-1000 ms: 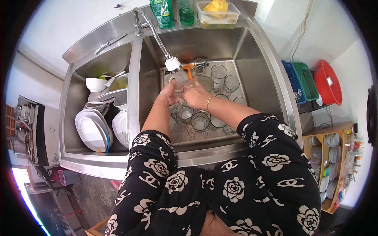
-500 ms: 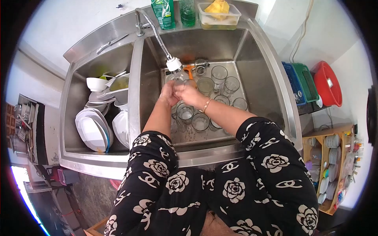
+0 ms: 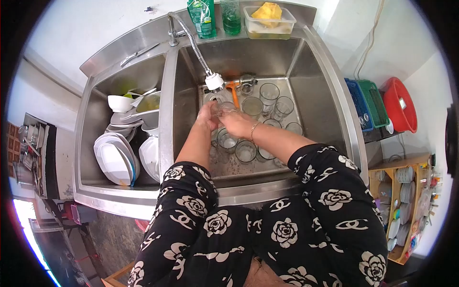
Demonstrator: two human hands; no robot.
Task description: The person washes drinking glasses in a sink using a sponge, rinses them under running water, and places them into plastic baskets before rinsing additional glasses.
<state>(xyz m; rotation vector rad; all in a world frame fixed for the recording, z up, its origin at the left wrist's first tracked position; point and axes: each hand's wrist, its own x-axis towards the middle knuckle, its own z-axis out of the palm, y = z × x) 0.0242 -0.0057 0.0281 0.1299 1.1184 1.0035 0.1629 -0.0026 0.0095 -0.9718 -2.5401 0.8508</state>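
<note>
Under the faucet's white spray head [image 3: 214,82], a clear glass [image 3: 224,108] is held between my two hands. My left hand [image 3: 207,115] wraps its left side. My right hand [image 3: 235,121] grips it from the right, with a bracelet at the wrist. Several glasses stand on the floor of the right basin around my hands, among them a tall one [image 3: 269,93] and a mug [image 3: 245,151]. An orange-handled tool [image 3: 233,93] lies behind my hands.
White plates [image 3: 114,160] and bowls fill the left basin. A knife [image 3: 139,54] rests on the back ledge. Also on the ledge are a green pouch [image 3: 202,18], a cup of green liquid [image 3: 231,19] and a plastic tub [image 3: 269,29]. A red basin [image 3: 399,105] is at the right.
My hands have shifted their hold on the glass, which shows more clearly between them now. The whole view has moved slightly, so the sink appears a little lower and farther right.
</note>
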